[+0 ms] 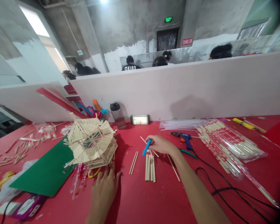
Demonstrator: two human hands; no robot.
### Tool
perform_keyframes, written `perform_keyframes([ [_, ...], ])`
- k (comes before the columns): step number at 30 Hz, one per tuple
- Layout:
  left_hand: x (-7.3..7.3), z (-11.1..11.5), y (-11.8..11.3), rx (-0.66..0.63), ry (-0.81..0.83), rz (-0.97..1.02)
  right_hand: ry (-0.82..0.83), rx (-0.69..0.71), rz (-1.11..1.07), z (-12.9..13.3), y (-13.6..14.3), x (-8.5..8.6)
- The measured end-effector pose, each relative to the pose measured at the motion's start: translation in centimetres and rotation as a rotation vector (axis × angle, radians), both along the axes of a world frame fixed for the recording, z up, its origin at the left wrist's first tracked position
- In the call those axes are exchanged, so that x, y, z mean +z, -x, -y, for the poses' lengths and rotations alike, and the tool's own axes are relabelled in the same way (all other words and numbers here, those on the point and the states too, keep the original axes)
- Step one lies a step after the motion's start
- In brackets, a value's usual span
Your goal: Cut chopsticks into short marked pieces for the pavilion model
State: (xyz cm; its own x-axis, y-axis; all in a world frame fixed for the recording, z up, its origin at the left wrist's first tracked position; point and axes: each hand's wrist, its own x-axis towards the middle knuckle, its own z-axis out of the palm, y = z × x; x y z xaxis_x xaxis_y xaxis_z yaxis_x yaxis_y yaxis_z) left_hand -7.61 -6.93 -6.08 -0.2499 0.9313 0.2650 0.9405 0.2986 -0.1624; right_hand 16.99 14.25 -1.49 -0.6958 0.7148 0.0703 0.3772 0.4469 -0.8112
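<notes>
R hand [162, 145], ctr frame, fingers clamped on blue tool [146, 148]. Stick row [150, 168] just below, axis ~vert. L hand [105, 187] farther, fingers apart.

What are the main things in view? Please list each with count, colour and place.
Stick model: one, pale wood, left of centre
Loose sticks: many, pale, centre and left
Blue tool: one, blue, in right hand
Glue gun: one, dark blue, right of centre
Bagged sticks: many, pale and red, right
Bottle: one, greyish, near the long board
Green sheet: one, green, left
Purple box: one, purple, bottom left
Table: one, red, foreground
Long board: one, pale, behind table
Lit sign: one, green, back wall
People: several, dark clothing, beyond the board
Left hand: one, bare, beside the model
Right hand: one, bare, above the sticks
</notes>
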Motion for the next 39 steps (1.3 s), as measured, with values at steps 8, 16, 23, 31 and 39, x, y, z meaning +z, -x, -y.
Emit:
perform_keyframes([
  [8,0.6,-0.6,-1.0,0.011,0.046,-0.025,-0.022,0.018,-0.006,0.1,-0.3,0.6],
  [16,0.4,-0.7,-1.6,-0.073,0.046,0.060,-0.027,0.039,-0.019,0.1,-0.4,0.7],
  [23,0.4,-1.2,-1.5,-0.086,0.090,0.077,-0.019,0.030,-0.020,-0.2,-0.7,0.5],
  [31,1.3,-3.2,-1.0,-0.053,0.131,0.102,-0.017,0.019,-0.017,-0.2,-1.1,0.7],
  [39,2.5,-7.9,-2.1,-0.090,0.132,0.020,-0.011,0.020,0.001,-0.1,-1.1,1.0],
])
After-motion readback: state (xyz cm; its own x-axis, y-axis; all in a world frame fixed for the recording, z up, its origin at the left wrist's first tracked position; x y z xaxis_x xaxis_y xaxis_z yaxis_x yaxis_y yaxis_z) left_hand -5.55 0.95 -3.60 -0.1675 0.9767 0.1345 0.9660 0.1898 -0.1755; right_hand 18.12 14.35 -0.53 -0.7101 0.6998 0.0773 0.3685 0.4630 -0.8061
